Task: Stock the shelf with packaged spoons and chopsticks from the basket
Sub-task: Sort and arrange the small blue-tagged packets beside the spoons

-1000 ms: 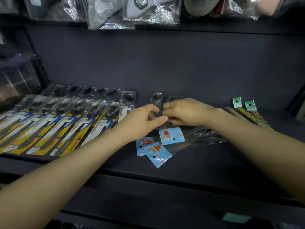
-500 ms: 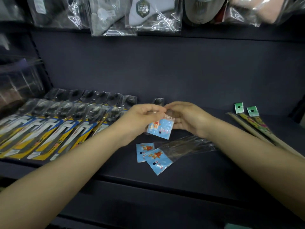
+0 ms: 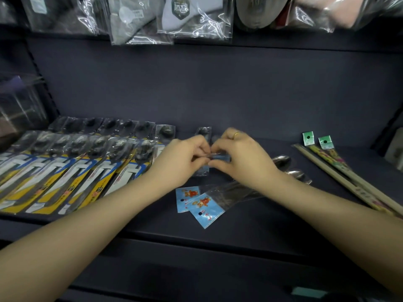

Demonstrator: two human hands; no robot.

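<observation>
My left hand (image 3: 181, 160) and my right hand (image 3: 242, 158) meet over the middle of the dark shelf (image 3: 261, 214). Both pinch a clear spoon packet with a blue card top (image 3: 218, 158), held almost edge-on between the fingertips. Two more blue-card spoon packets (image 3: 202, 203) lie just below my hands, their spoon bowls (image 3: 283, 161) pointing right. A row of yellow-and-blue spoon packs (image 3: 72, 173) fills the shelf's left half. Chopstick packs with green tags (image 3: 333, 162) lie at the right. The basket is out of view.
Bagged goods in clear plastic (image 3: 174, 20) hang from above the shelf's back wall. Clear packs (image 3: 19, 105) stand at the far left. One spoon pack (image 3: 204, 132) lies behind my hands. A pale object (image 3: 395, 149) sits at the right edge.
Both hands lifted one blue-card packet off the pile and turned it; its card, facing me half a second ago, now shows nearly edge-on. The other two packets stayed put.
</observation>
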